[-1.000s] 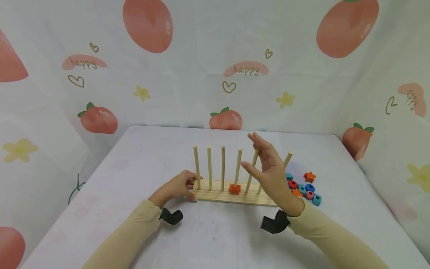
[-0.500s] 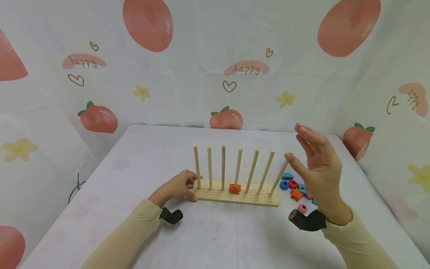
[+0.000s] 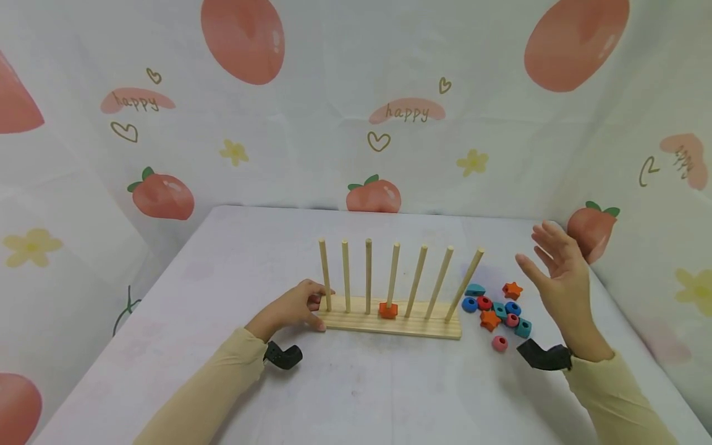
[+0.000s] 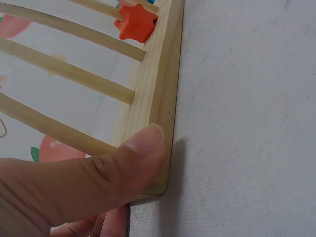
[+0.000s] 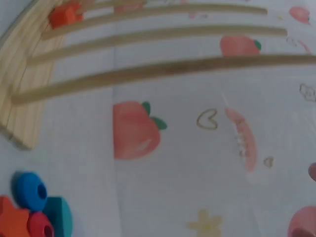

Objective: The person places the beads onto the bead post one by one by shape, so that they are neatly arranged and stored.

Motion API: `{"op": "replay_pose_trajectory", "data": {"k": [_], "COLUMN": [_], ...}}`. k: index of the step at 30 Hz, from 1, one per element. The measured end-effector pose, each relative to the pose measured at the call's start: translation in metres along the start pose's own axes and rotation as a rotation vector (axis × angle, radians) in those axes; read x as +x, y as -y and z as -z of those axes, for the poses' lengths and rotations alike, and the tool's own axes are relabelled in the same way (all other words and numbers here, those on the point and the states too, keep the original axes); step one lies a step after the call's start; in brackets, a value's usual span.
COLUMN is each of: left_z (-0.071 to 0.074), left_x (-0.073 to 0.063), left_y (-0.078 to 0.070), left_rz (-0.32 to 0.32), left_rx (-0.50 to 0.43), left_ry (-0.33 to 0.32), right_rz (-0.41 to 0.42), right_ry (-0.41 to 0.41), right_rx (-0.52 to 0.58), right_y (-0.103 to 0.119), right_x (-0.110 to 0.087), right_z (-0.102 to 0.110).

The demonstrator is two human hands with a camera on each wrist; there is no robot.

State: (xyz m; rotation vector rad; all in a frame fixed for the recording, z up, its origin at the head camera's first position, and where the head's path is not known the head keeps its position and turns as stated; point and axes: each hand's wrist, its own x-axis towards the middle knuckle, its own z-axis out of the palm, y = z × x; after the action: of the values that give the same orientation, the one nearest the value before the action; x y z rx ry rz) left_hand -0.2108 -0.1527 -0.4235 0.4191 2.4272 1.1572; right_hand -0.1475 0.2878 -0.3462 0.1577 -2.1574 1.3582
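Note:
A wooden peg rack (image 3: 356, 320) with several upright dowels stands on the table. At the foot of its middle dowel sits an orange star bead (image 3: 388, 310). My left hand (image 3: 295, 310) grips the rack's left end; in the left wrist view the thumb (image 4: 143, 140) lies over the base, near the last dowel. Off to the right my right hand (image 3: 566, 287) is raised with fingers extended and thumb apart, holding nothing. Between it and the rack lie loose beads, among them an orange star bead (image 3: 490, 320), a pink round bead (image 3: 499, 343) and a blue round bead (image 5: 30, 191).
Close to the rack's right end are a teal half-round bead (image 3: 474, 290), a red bead (image 3: 484, 303) and a teal cube bead (image 3: 523, 327). Another orange star (image 3: 512, 290) lies farther back. A printed cloth (image 3: 311, 123) hangs behind the table.
My right hand has moved right, away from above the rack and past the loose beads, which are now uncovered. My left hand keeps its grip on the rack's end.

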Motion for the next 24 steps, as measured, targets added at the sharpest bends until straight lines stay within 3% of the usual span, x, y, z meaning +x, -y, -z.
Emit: {"op": "replay_pose_trajectory", "data": {"k": [5, 8, 12, 18, 24], "left_z": [-0.001, -0.002, -0.003, -0.003, -0.001], "left_x": [0.001, 0.001, 0.002, 0.001, 0.000], "left_y": [0.002, 0.003, 0.003, 0.003, 0.002], "left_rz": [-0.005, -0.016, -0.015, -0.001, 0.010], "left_rx": [0.001, -0.010, -0.017, -0.025, -0.021], "left_ry": [-0.002, 0.008, 0.003, -0.014, -0.022], "right_rz": [-0.262, -0.391, -0.500, -0.572, -0.489], "right_ry": [0.209, 0.312, 0.393, 0.591, 0.700], "right_rx": [-0.143, -0.111, -0.056, -0.169, -0.177], "right_y": [-0.031, -0.046, -0.064, -0.091, -0.107], "right_x": [0.007, 0.011, 0.015, 0.018, 0.016], "right_z": [0.014, 0.020, 0.025, 0.029, 0.032]}}
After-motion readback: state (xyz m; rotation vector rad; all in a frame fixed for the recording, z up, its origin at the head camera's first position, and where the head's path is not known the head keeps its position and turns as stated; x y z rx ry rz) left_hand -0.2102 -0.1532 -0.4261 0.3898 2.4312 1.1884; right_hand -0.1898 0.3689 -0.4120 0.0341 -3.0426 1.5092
